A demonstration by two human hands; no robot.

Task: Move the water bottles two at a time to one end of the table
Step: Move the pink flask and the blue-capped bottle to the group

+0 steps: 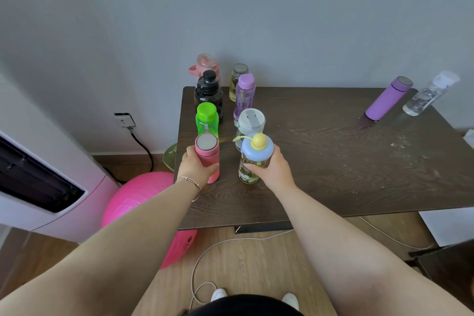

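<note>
Head view | left hand (196, 165) grips pink flask (207, 159) | right hand (269, 168) grips blue-capped bottle (252, 161), yellowish liquid inside | six bottles behind on desk (333, 161)

My left hand (196, 167) covers the lower side of the pink flask (207, 155), and I can't read its base. The desk (333, 161) runs off the right edge. The clear bottle (428, 96) there is blurred; its label is unreadable.

The dark wood-grain surface (333, 161) carries eight upright bottles (207, 120) clustered at its left end, and a purple flask (387, 99) beside a clear bottle (425, 97) far right.
</note>
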